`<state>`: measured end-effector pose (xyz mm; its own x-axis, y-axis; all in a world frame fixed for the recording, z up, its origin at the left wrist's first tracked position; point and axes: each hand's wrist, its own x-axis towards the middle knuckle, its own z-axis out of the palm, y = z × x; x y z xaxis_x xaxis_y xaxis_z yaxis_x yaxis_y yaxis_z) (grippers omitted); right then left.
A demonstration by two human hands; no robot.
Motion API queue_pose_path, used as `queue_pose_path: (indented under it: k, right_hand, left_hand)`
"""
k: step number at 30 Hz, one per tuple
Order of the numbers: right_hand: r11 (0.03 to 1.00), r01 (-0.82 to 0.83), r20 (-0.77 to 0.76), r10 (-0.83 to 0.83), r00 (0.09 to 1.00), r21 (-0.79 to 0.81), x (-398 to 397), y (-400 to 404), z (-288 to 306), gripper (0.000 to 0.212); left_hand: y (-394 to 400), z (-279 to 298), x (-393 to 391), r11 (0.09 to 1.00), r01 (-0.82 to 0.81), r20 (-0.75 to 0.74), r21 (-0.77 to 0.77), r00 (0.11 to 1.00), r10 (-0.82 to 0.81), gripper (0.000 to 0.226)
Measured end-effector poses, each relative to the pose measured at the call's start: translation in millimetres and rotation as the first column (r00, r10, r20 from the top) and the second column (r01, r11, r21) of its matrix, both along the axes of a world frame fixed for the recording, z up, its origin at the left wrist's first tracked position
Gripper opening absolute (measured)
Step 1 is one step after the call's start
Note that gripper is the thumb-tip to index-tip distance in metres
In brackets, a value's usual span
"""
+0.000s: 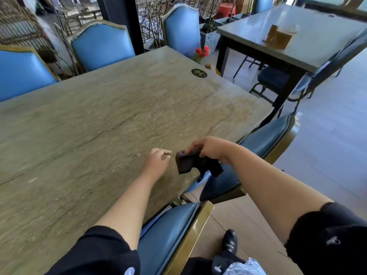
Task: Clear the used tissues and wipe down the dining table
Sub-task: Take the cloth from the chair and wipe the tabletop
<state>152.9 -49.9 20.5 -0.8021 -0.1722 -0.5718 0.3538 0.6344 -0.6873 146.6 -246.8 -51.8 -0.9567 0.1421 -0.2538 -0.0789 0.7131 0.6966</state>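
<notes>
the dark cloth (195, 162) hangs pinched in my right hand (208, 148) over the near table (99, 120) edge, my left hand (157, 160) loosely curled and empty beside it, so wiping seems in hand, next pressing cloth flat.
</notes>
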Motion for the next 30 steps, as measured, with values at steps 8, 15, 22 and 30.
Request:
queue_pose_path:
  k: [8, 15, 22, 30]
  right_hand:
    - [0.85, 0.361, 0.097, -0.351, 0.931, -0.383, -52.9, 89.9, 28.2, 0.045]
    - [0.608, 0.469, 0.262, -0.401, 0.878, -0.641, -86.9, 181.7, 45.1, 0.035]
    - [0.636, 0.519, 0.349, -0.385, 0.855, -0.571, -126.4, 253.1, 23.3, 0.039]
    - [0.737, 0.46, 0.291, -0.358, 0.887, -0.496, -198.0, 302.8, -10.8, 0.027]
  left_hand:
    - [109.4, 26.4, -47.8, 0.892, -0.255, 0.282, 0.373, 0.947, 0.153, 0.024]
    - [236.5, 43.5, -77.3, 0.617, -0.501, 0.565, 0.607, 0.818, 0.109, 0.027]
    - [308.4, 47.7, -106.0, 0.537, -0.482, 0.393, 0.692, 0.876, 0.28, 0.012]
    - [351.4, 42.7, -174.0, 0.717, -0.448, 0.229, 0.534, 0.893, 0.388, 0.007]
